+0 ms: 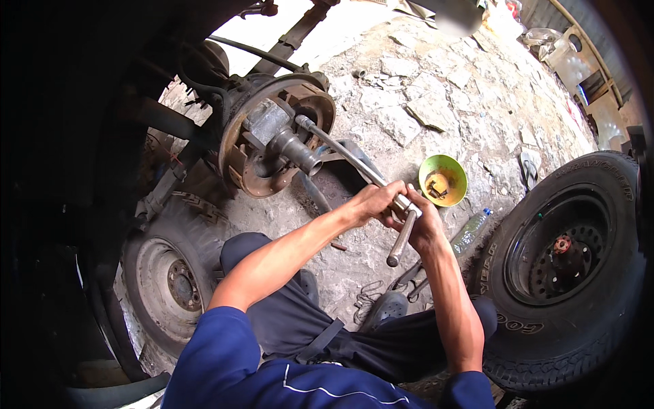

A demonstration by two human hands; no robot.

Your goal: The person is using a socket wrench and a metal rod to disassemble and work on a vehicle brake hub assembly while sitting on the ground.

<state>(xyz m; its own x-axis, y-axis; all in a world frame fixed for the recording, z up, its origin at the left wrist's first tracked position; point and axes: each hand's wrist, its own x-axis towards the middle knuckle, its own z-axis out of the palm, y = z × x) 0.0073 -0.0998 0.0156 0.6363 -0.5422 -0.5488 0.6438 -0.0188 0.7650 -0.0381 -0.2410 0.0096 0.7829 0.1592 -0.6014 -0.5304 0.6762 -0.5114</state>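
A long steel socket wrench runs from the wheel hub towards me. Its socket end rests at the rusty brake assembly, beside the grey metal hub and spindle; whether it sits on a bolt I cannot tell. My left hand is closed around the shaft near its near end. My right hand grips the same end, where a short cross handle sticks out towards me. Parts of the wrench's head are hidden by my fingers.
A green bowl with small dark parts stands right of my hands, near a plastic bottle. One large tyre is at my right, another wheel at my left. Broken stone slabs cover the ground beyond. The vehicle's axle is upper left.
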